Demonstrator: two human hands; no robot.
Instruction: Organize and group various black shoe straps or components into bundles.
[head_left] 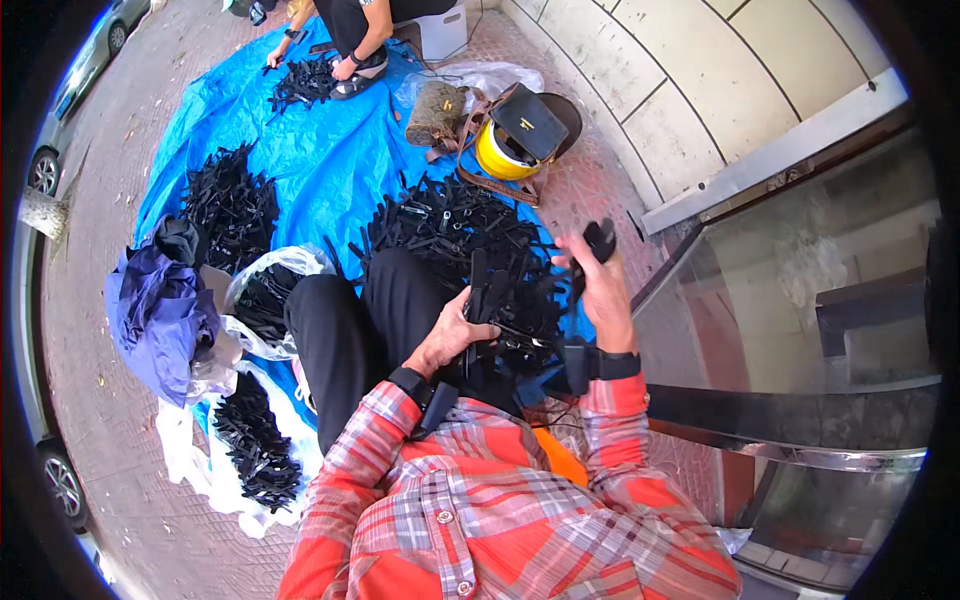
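Note:
Over my lap, my left hand (447, 337) is closed round a few long black strips (478, 272) that stand up from between thumb and fingers. To its right, my right hand (604, 290) is raised, its fingers closed on a black strip (598, 240) with a dark, rounded end. I cannot make out exactly what kind of thing these strips are. Just beyond my knees spreads a large heap of similar black strips (430, 225), with small shiny metal bits among them. Both wrists wear black bands.
The heaps lie on a blue tarp (330, 190). At left are another black heap (230, 205), a purple cloth bundle (160, 325) and a white plastic bag (185, 450). Ahead stand a yellow bucket (500, 155) and a black bag (530, 120). Another person's hand (345, 68) works farther off. Glass panels (800, 300) stand right.

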